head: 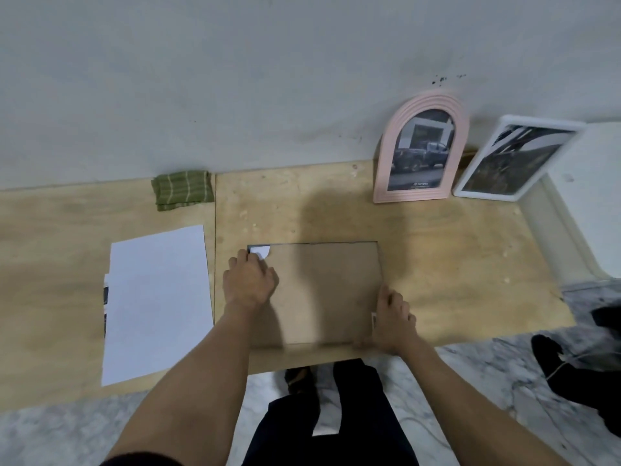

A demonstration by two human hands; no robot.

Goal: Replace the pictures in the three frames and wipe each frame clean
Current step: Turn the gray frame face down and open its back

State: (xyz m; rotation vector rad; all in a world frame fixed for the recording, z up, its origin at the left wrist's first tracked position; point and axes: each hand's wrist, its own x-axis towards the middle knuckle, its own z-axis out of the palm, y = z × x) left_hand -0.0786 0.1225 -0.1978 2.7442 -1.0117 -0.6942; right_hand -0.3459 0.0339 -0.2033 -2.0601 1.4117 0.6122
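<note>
Both hands (250, 280) (391, 317) flat at opposite corners of backing board (322, 290).

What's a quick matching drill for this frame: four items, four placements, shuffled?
Items:
1. green cloth
2. pink arched frame
3. white sheets
4. brown backing board

Placements:
A. under both hands
B. flat, left of the board
C. folded, by the wall
D. upright against the wall

Pairs: 1-C, 2-D, 3-B, 4-A

Head-worn view, steeply down, seemingly close over wooden tabletop (437, 250).
</note>
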